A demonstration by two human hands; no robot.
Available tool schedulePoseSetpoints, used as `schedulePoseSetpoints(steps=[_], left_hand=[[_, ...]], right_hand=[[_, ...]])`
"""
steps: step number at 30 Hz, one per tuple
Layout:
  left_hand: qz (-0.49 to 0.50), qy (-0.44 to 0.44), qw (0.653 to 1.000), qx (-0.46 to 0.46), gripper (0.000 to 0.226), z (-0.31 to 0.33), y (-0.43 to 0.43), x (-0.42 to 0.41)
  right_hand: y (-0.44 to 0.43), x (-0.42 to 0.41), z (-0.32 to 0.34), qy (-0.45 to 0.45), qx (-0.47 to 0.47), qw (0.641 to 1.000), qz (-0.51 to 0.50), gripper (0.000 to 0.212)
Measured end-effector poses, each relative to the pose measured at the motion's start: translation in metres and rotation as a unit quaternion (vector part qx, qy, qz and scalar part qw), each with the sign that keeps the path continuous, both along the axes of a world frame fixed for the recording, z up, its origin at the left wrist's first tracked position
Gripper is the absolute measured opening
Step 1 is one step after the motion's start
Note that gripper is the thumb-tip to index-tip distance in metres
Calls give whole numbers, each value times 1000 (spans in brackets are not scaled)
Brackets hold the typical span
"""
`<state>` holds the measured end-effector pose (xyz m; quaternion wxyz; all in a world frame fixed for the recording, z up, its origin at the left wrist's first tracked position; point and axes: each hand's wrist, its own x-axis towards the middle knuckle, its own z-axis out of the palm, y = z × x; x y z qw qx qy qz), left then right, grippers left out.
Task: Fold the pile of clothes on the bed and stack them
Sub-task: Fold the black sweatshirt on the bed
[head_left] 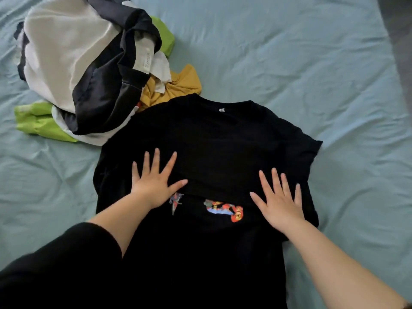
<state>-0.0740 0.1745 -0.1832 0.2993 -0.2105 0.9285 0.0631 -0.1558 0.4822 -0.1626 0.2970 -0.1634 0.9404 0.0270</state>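
Bed sheet (312, 63) bare rightward; left hand (153, 181), right hand (281, 201) flat, fingers spread, pressing black T-shirt (211, 139); pile (84, 63) far-left.

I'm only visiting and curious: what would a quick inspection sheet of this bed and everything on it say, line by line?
Surface: light blue bed sheet, wrinkled.
Job's things: black T-shirt spread out, collar away from the person, with a colourful print between the hands; unfolded pile of white, black, green and mustard clothes to its left, touching it near the collar. No folded stack seen.
Clutter: nothing seen.
Hands: left hand and right hand lie flat on the T-shirt, fingers spread.
Cables: nothing seen.
Surroundings: blurred grey shape at the upper right edge; cannot tell what it is.
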Motion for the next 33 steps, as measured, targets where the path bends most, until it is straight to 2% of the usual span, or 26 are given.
schedulePoseSetpoints(steps=[3, 5, 7, 8, 10, 11, 13, 16, 18, 19, 21, 23, 25, 27, 29, 33], left_hand=[[2, -84, 996, -21, 87, 3, 4, -16], [20, -106, 993, -43, 89, 17, 23, -27], [31, -50, 997, -52, 87, 34, 50, -40], [21, -1, 999, -40, 84, 41, 65, -48], [-28, 89, 995, 21, 79, 53, 103, -68], [-61, 113, 990, 58, 76, 57, 124, -83], [-129, 140, 976, 107, 68, 63, 164, -118], [-232, 169, 951, 115, 60, 64, 214, -175], [-293, 146, 939, 108, 67, 60, 234, -208], [-310, 113, 937, 112, 72, 57, 239, -222], [-316, 35, 939, 134, 74, 53, 242, -246], [-309, 14, 942, 130, 59, 49, 242, -260], [-269, 46, 953, 130, 34, 46, 242, -267], [-209, 85, 961, 161, 20, 44, 243, -270], [-157, 137, 963, 170, 18, 48, 243, -276], [-105, 243, 951, 158, 18, 70, 248, -319]], right_hand=[[9, -6, -19, -55, 18, 998, -10, 70], [10, -3, -11, -42, -58, 997, -9, 71], [24, 6, 4, 32, -189, 980, -60, 61], [36, 13, 13, 82, -239, 960, -116, 53], [67, 29, 25, 135, -290, 905, -280, 39], [82, 37, 27, 108, -303, 869, -376, 33], [104, 52, 26, -7, -315, 791, -525, 22], [119, 57, 18, -124, -345, 689, -625, 22], [117, 49, 14, -152, -394, 611, -669, 18], [115, 43, 12, -156, -418, 585, -677, 18], [109, 32, 8, -172, -449, 579, -658, 21], [102, 27, 6, -197, -459, 595, -630, 21], [100, 24, 3, -186, -446, 613, -625, 16], [105, 16, 3, -142, -435, 637, -620, 18], [113, -2, 7, -87, -440, 661, -601, 20], [135, -64, 20, -8, -476, 680, -558, 19]])
